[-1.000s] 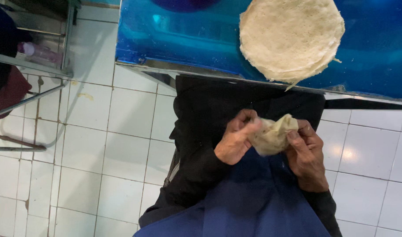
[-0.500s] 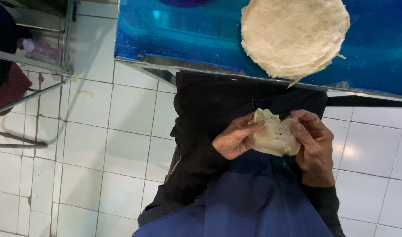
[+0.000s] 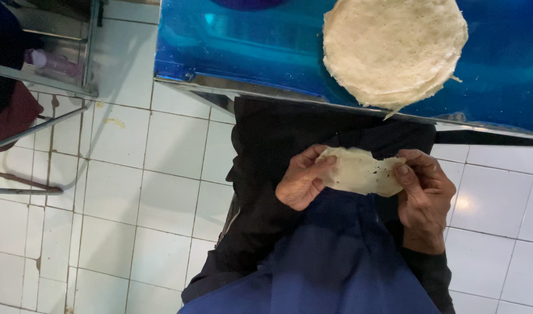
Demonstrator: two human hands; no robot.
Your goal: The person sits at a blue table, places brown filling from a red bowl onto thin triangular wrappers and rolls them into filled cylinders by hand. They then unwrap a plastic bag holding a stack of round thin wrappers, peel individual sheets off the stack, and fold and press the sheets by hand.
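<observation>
My left hand (image 3: 302, 179) and my right hand (image 3: 424, 197) hold a small pale piece of thin dough (image 3: 362, 171) between them, stretched out flat in front of my body. The left hand pinches its left end, the right hand pinches its right end. The piece has a few dark specks near the right side. Above the hands, a stack of round pale flatbread sheets (image 3: 394, 49) lies on a blue table top (image 3: 243, 46), with its near edge just over the table's metal rim.
White tiled floor (image 3: 150, 174) spreads to the left and right of my dark trousers and blue apron (image 3: 336, 261). A metal frame with bars (image 3: 39, 87) stands at the upper left, next to a dark red object (image 3: 10, 116).
The dough piece was bunched up between my hands a second ago. Now both hands have moved apart and the piece is spread out wider and flatter.
</observation>
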